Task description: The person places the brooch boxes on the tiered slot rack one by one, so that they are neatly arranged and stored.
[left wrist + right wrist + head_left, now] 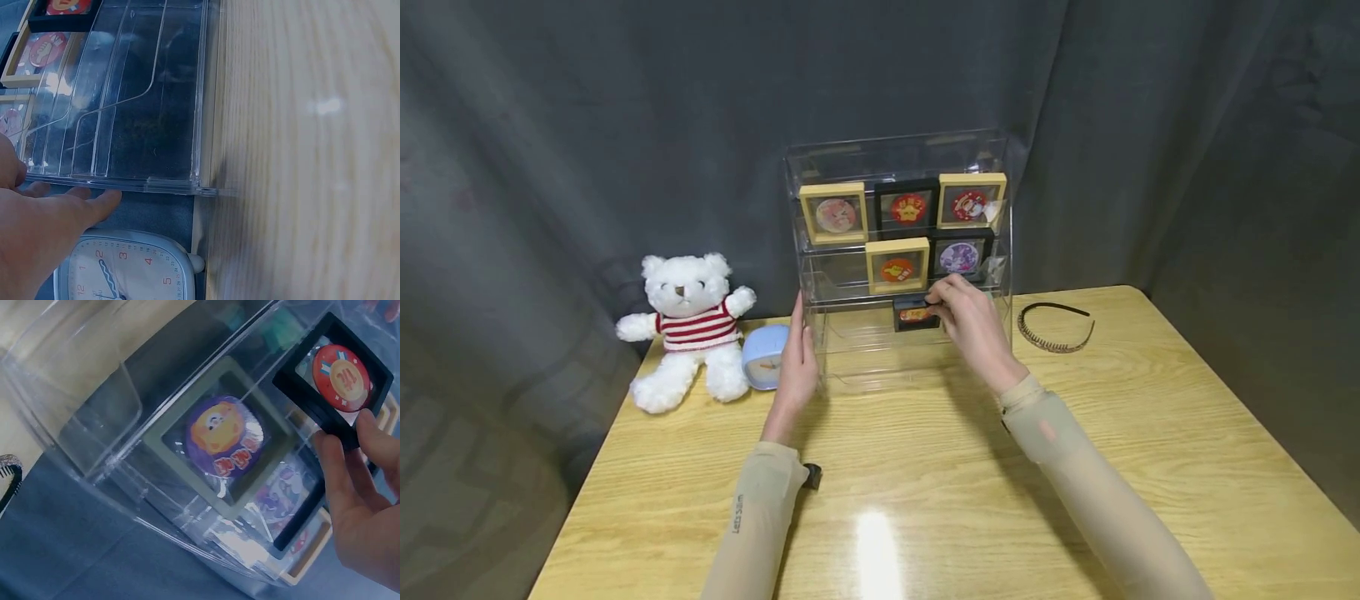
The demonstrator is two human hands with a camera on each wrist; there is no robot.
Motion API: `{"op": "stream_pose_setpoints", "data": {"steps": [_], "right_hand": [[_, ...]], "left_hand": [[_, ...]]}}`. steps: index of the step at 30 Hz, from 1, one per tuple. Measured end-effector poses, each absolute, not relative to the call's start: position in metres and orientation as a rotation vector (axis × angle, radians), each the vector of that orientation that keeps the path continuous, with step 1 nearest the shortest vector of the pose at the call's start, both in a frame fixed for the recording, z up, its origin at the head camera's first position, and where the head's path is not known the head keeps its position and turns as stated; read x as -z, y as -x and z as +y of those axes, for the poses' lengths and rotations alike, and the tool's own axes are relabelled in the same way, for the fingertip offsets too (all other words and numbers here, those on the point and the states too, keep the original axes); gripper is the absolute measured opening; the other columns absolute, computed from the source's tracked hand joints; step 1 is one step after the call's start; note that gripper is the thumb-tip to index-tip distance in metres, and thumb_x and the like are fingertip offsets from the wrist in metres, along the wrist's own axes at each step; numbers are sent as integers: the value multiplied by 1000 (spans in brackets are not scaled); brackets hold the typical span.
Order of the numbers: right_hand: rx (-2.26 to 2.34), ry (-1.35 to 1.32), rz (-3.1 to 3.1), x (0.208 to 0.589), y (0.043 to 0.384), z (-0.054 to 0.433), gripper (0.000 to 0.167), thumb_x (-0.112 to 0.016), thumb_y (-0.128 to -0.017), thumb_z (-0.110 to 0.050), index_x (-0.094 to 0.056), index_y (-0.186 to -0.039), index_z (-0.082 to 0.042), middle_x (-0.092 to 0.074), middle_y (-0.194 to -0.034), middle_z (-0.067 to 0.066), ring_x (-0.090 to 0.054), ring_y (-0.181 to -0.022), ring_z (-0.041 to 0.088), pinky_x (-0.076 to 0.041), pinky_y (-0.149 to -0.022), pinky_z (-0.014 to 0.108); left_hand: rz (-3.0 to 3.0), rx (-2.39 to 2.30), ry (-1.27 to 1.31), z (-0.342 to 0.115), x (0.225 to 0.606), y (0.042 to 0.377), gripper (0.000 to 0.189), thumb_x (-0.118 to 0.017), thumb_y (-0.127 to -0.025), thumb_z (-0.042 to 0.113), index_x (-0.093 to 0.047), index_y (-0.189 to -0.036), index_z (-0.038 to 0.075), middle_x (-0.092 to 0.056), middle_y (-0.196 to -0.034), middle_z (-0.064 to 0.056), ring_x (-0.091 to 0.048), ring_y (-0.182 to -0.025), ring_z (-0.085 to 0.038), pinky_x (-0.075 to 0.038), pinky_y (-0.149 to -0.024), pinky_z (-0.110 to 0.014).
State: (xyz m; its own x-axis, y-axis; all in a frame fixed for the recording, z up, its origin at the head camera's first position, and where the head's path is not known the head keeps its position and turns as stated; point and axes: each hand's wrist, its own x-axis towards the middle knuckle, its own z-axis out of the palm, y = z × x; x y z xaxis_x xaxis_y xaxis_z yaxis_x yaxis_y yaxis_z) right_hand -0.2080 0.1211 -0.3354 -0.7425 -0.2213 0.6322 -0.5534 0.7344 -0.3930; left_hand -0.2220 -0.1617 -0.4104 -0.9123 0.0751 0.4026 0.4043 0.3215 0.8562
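Note:
My right hand (973, 329) pinches a small black square display frame (916, 323) by one corner, at a lower tier of a clear tiered display stand (850, 354). In the right wrist view, that frame holds a red round badge (341, 378). Beside it, on the stand, sits an olive-green frame (164, 439) with a purple badge, hidden behind my hand in the head view. My left hand (797, 362) rests with extended fingers along the stand's left side. Wooden-coloured frames (835, 238) and black frames (880, 218) with badges fill the upper tiers.
A white teddy bear (681, 292) in a striped top sits left of the stand, next to a blue alarm clock (765, 337). On the right lies a toothed headband (1047, 343). Dark curtains (700, 108) hang behind the wooden table (940, 500).

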Motion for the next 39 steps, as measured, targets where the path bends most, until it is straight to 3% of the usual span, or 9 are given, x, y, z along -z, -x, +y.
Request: {"op": "stream_pose_setpoints", "data": {"steps": [5,12,18,30,34,39], "right_hand": [[-749,-579,-2386,339,216,121,7,-79,-92,4,-77,-99,2,-75,-103,15,-73,-88,35,-63,-78,48],[-650,-587,-2417,348,220,122,10,-83,-88,3,-76,-95,0,-76,-104,14,-67,-95,35,-54,-82,50],[-601,-573,-2391,354,222,125,11,-83,-89,1,-76,-96,-2,-77,-104,12,-59,-102,36,-49,-85,51],[-545,-559,-2430,356,223,131,16,-81,-94,-5,-75,-109,-4,-77,-110,13,-65,-103,35,-51,-88,51],[-531,-560,-2454,356,221,133,20,-80,-96,-8,-74,-114,-3,-76,-114,15,-66,-105,37,-52,-91,51],[-607,-562,-2461,352,217,136,23,-71,-105,-12,-70,-125,-1,-73,-120,19,-66,-111,39,-52,-100,55]], "left_hand": [[-2285,1612,439,-164,409,223,57,-25,-118,7,-11,-173,8,-13,-178,-15,-15,-162,-32,-15,-132,-47],[-2305,1659,423,-156,374,198,56,-26,-114,-4,-12,-169,-6,-12,-175,-27,-14,-160,-42,-15,-131,-52],[-2297,1636,420,-163,403,219,57,-22,-116,0,-9,-171,1,-10,-177,-20,-13,-162,-37,-15,-132,-50],[-2303,1611,425,-167,406,219,58,-25,-117,7,-11,-173,9,-13,-178,-12,-15,-162,-29,-17,-132,-45],[-2347,1575,402,-169,401,217,61,-30,-116,4,-11,-173,11,-16,-177,-13,-21,-160,-30,-23,-130,-46],[-2366,1371,428,-173,386,217,57,-36,-113,-1,-22,-169,-2,-30,-170,-25,-37,-152,-42,-34,-124,-55]]}}
